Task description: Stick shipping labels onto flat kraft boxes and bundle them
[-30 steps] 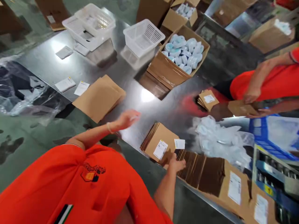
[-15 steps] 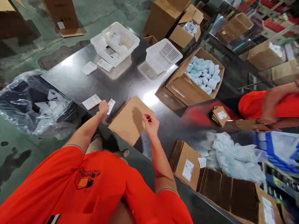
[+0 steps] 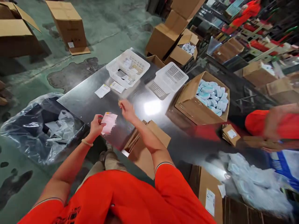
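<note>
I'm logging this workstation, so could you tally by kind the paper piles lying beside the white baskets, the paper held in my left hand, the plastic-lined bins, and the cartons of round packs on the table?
Paper piles: 2
Held paper in left hand: 1
Plastic-lined bin: 1
Carton of round packs: 1
Total: 5

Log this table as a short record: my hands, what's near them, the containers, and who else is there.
left hand: holding labels
right hand: over table, contents unclear
under right forearm: cardboard stack
baskets: two, white; papers in one
carton: open, holding round packets
beyond table's left end: bag-lined bin
co-worker: right side, blurred
</note>
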A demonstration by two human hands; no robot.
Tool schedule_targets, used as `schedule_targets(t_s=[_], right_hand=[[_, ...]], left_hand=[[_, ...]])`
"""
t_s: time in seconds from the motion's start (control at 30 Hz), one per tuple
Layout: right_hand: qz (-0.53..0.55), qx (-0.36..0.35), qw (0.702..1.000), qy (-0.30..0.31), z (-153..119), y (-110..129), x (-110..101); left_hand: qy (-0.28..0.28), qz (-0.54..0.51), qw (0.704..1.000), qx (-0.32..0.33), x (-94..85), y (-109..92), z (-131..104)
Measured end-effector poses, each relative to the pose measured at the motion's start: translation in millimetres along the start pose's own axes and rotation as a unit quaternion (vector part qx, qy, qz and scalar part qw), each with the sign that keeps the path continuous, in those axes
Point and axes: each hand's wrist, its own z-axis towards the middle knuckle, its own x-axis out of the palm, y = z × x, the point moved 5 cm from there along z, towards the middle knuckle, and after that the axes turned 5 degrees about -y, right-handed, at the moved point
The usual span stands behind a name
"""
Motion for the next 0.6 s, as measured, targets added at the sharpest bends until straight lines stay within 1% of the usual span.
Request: schedule_targets(t_s=[0.1, 0.17, 0.2, 0.27, 0.33, 0.4, 0.47, 0.5, 0.53, 0.57, 0.6], right_hand=[[0.012, 0.034, 0.989, -0.141, 87, -50, -39], [-0.014, 0.06, 0.978, -0.198, 151, -84, -66], [-0.038, 0.082, 0.973, -0.214, 182, -101, -78], [-0.096, 0.136, 0.962, -0.216, 234, -132, -96], [-0.139, 0.193, 0.951, -0.196, 269, -159, -107], [-0.158, 0.246, 0.94, -0.174, 284, -179, -112], [-0.164, 0.284, 0.931, -0.158, 281, -187, -110], [-0.164, 0.29, 0.931, -0.149, 273, -185, -106], [-0.155, 0.284, 0.937, -0.134, 261, -178, -99], [-0.134, 0.272, 0.947, -0.109, 245, -166, -87], [-0.098, 0.26, 0.958, -0.068, 224, -151, -72]], left_hand=[[-0.019, -0.034, 0.998, -0.053, -27.6, 22, 5], [-0.022, -0.067, 0.994, -0.083, -40.5, 34, 2], [-0.023, -0.083, 0.991, -0.097, -45.0, 39, 1], [-0.025, -0.115, 0.986, -0.123, -49.6, 45, -4], [-0.024, -0.135, 0.981, -0.139, -49.8, 46, -7], [-0.024, -0.141, 0.979, -0.146, -47.0, 45, -8], [-0.02, -0.144, 0.978, -0.15, -42.1, 42, -7], [-0.019, -0.148, 0.977, -0.152, -39.1, 40, -6], [-0.018, -0.154, 0.976, -0.153, -35.8, 37, -4], [-0.018, -0.162, 0.975, -0.151, -32.4, 33, -2], [-0.022, -0.169, 0.975, -0.146, -29.0, 28, 1]])
